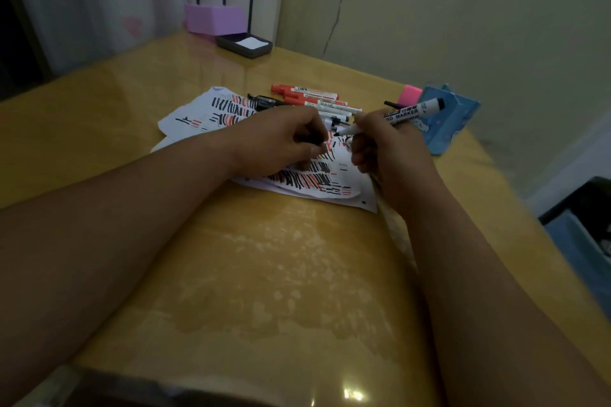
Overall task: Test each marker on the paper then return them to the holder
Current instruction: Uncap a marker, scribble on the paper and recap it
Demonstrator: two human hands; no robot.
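Black marker [413, 111], uncapped, is pinched in my right hand [390, 155] above the scribbled paper [195, 111]; my left hand [274, 142] curls its fingers round a black cap [312, 141].

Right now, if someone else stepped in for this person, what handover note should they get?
The right hand grips a black marker, tip bare and aimed toward the left hand, whose fingers pinch a small dark piece, seemingly the cap.
The paper carries many red and black strokes.
The red markers and a dark pen lie on the table beyond the paper, outside the blue holder at the right.
Done: plenty of testing. Left: cap this one, check any untested, return all to the holder.
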